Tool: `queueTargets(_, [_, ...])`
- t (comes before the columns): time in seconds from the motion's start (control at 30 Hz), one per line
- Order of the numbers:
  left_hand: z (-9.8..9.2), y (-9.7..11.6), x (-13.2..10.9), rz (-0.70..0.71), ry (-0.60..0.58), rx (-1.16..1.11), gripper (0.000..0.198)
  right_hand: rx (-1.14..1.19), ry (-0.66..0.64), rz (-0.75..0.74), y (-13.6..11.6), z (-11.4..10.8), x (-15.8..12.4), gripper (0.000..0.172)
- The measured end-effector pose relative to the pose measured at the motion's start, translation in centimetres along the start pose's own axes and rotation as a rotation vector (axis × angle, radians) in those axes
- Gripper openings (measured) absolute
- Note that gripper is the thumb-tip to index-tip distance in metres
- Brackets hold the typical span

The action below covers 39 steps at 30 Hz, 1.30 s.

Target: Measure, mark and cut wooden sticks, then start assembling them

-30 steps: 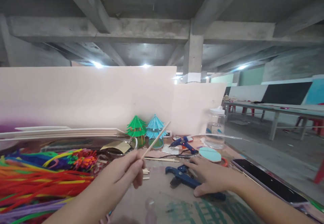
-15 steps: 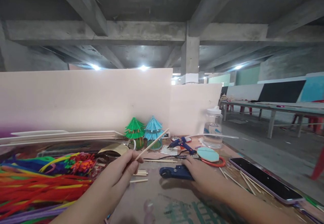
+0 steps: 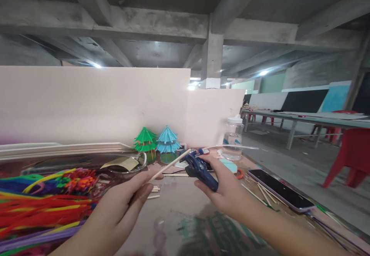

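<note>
Bare concrete room (image 3: 158,22), stained tabletop (image 3: 170,213), pale board (image 3: 95,105); left hand (image 3: 127,198) pinching wooden stick (image 3: 169,166), right hand (image 3: 224,181) gripping blue tool (image 3: 204,174)

Two bare hands work face to face, well apart, both gripping.
The left forearm (image 3: 86,231) slants up from the lower left; the left hand (image 3: 125,200) pinches, its thumb (image 3: 141,195) just below the index finger (image 3: 141,178). The right forearm (image 3: 268,219) reaches in from the lower right, the right hand (image 3: 227,188) curled, thumb on the near side, other fingers partly hidden beyond.
</note>
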<state>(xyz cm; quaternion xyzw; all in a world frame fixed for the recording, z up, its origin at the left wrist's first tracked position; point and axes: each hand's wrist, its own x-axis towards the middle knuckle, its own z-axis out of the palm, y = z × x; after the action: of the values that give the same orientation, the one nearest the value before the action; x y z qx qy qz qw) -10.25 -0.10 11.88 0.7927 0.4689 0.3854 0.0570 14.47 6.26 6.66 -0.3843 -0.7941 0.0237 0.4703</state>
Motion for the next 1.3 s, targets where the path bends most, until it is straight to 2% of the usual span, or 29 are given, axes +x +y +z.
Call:
queueTargets(0.17, [0.2,0.1,-0.2,0.086,-0.082,0.018,0.039,-0.012,0.031,-0.005,-0.3,-0.3,0.0,0.044])
queueTargets(0.43, [1.0,-0.6,-0.3,0.081,-0.149,-0.027,0.038,0.008,0.043,-0.062,-1.3,-0.7,-0.2,0.041])
queueTargets(0.83, [0.7,-0.9,-0.3,0.043,-0.15,-0.063,0.037,0.074,0.019,0.007,-1.4,-0.5,-0.5,0.042])
queueTargets(1.3, [0.8,-0.7,-0.4,0.085,-0.128,0.005,0.039,0.091,-0.009,-0.059,-1.8,-1.2,-0.4,0.036])
